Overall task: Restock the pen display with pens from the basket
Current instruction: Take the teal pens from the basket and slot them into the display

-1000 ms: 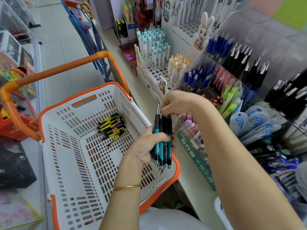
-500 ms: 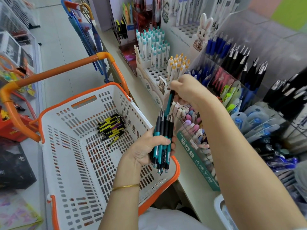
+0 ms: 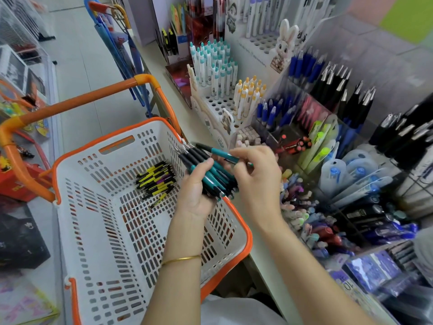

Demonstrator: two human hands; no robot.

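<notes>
Left grip [image 3: 194, 193] clutches the teal pen bundle [image 3: 216, 178] (over the basket [image 3: 77, 207]); right grip [image 3: 257, 174] pinches one pen [image 3: 222, 155]

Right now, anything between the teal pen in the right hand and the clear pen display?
Nothing visible. The right hand pinches one teal-and-black plastic pen next to the left hand's bundle. Only open air separates it from the clear acrylic display. Target slot unclear.

A pale glossy tiled floor [image 3: 77, 66] ran along the aisle beside a long cream surface [image 3: 153, 62]; a pink-and-green painted wall [image 3: 365, 5] stood behind, evenly lit.
</notes>
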